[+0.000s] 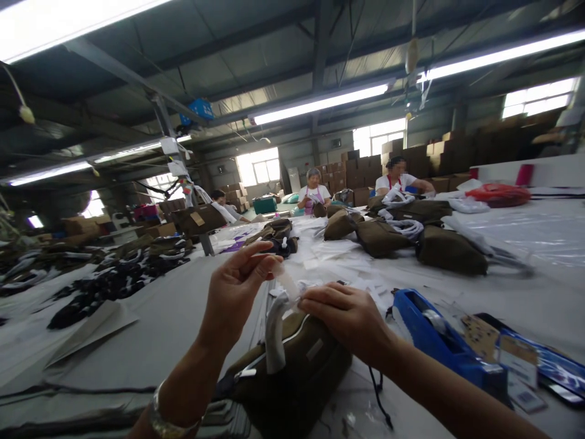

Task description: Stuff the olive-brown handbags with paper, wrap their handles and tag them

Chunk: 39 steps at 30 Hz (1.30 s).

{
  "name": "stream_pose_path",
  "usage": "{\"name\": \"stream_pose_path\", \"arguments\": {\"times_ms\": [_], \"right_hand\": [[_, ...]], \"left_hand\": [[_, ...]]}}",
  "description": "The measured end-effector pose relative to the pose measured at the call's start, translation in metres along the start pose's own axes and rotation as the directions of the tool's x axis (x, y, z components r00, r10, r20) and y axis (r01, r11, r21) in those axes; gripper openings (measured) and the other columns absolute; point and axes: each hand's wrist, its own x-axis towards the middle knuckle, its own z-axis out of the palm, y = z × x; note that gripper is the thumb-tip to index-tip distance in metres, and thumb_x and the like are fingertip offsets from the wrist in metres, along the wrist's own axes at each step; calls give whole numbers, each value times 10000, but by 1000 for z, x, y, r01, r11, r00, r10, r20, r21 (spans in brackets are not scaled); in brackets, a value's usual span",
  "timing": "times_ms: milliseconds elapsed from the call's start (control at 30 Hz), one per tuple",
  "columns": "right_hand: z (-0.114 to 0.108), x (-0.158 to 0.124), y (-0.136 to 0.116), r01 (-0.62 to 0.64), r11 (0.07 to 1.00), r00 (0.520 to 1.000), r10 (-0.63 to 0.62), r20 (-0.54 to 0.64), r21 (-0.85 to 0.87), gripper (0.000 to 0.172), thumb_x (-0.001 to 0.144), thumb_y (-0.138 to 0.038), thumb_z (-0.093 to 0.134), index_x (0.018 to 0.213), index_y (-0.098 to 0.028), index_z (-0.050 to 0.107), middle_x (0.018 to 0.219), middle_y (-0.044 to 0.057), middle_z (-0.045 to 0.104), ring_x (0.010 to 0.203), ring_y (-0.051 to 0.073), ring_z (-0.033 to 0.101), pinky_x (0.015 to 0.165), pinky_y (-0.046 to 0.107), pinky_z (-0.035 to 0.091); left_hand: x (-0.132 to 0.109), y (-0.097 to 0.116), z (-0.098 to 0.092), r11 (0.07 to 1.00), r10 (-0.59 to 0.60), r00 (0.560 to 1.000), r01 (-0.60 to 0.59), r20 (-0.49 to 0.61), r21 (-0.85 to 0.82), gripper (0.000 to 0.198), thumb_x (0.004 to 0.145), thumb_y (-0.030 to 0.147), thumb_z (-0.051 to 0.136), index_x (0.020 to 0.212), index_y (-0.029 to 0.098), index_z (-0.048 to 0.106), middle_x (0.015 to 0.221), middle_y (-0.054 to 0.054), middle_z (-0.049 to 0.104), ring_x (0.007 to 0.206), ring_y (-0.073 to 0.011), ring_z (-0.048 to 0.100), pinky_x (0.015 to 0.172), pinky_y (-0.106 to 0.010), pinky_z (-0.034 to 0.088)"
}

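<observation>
Olive pouch (pixel 292 378) on the desk (pixel 159 323) beneath both hands: left hand (pixel 235 292) pinches a clear tape strip (pixel 287 281), right hand (pixel 342 314) presses white wrapping (pixel 275 329) onto the pouch; wrapping appears half-secured, tape not yet stuck; blue tape dispenser (pixel 439 341) right of it.

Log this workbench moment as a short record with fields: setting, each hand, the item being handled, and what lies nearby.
setting: large grey work table in a workshop, other people seated at its far end
left hand: left hand raised, fingertips pinching a thin strip of clear tape
right hand: right hand resting on the olive-green fabric bag, at its white wrapped strap
nearby right: blue plastic tape dispenser
farther back: pile of olive-green bags
nearby left: dark patterned fabric pieces
</observation>
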Motion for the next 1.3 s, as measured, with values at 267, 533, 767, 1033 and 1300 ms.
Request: {"name": "stream_pose_path", "arguments": {"times_ms": [267,533,767,1033,1300], "right_hand": [[-12,-72,18,-569,803,792,593,-144,178,224,982,-214,563,1150,-233,710,1073,53,747,763,154,719,764,285,592],[-14,-175,18,-820,570,568,822,42,-61,254,978,-307,525,1071,-212,741,1089,81,760,1013,250,719,921,375,566],[-7,-225,17,-839,480,465,877,123,-256,332,889,-191,530,1157,-172,726,1074,115,741,932,274,729,830,376,581],[11,-219,27,-777,523,481,852,207,-349,292,935,-203,497,921,-240,786,947,46,702,778,194,689,645,279,515],[19,-211,29,-754,503,505,855,115,-422,306,984,-276,544,1246,-216,690,1128,86,707,940,222,696,771,300,536]], "left_hand": [[-21,-11,7,784,-232,882,-81,411,615,515,951,592,516,1274,222,671,876,-38,787,783,-226,741,663,-267,533],[-5,-37,4,418,280,790,-612,546,672,351,1007,390,512,1268,212,665,1114,-86,748,958,-251,712,818,-317,541],[-20,-57,-1,352,357,834,-538,422,766,407,991,254,555,1397,262,575,1335,-100,645,1189,-304,634,1001,-433,521],[-88,-66,19,241,687,671,-574,280,783,829,756,-9,760,1484,276,487,1566,-69,442,1395,-385,452,1156,-565,404],[-136,-66,39,493,611,705,-694,360,525,402,820,55,704,1155,278,727,1024,-27,795,874,-212,762,774,-295,660]]}}
